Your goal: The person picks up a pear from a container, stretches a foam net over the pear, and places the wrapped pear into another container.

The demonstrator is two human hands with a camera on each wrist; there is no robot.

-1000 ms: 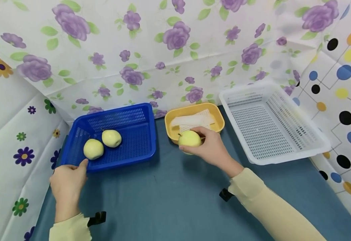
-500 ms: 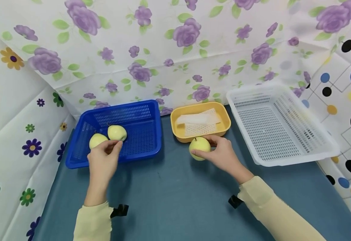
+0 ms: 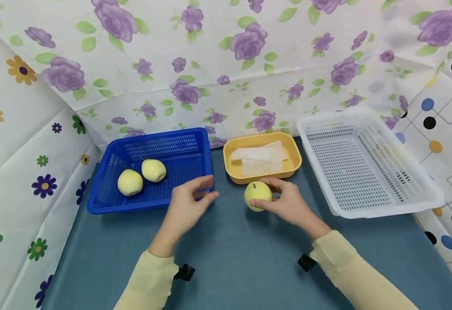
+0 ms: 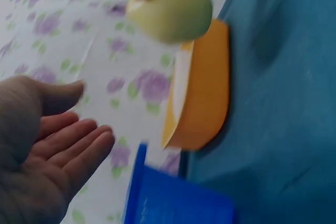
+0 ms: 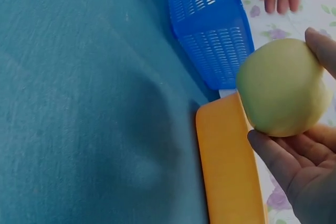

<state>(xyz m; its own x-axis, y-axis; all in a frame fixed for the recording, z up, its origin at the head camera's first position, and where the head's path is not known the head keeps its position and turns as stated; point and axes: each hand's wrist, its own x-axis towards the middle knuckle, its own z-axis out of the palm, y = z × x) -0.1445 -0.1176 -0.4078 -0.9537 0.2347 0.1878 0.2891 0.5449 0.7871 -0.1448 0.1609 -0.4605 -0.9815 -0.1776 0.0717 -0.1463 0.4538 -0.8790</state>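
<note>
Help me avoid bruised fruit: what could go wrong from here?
The pale fruit, held above the table between thumb and fingers of the right hand, might slip and drop. The left hand, near the blue basket in the head view, could bump it and set the two fruits inside rolling.

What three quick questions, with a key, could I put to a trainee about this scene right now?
1. How many fruits lie in the blue basket?
2. Which hand grips a fruit?
3. Where is the yellow tray?
A) inside the blue basket
B) between the blue basket and the white basket
C) inside the white basket

Key: 1. Two. 2. The right hand. 3. B.
</note>
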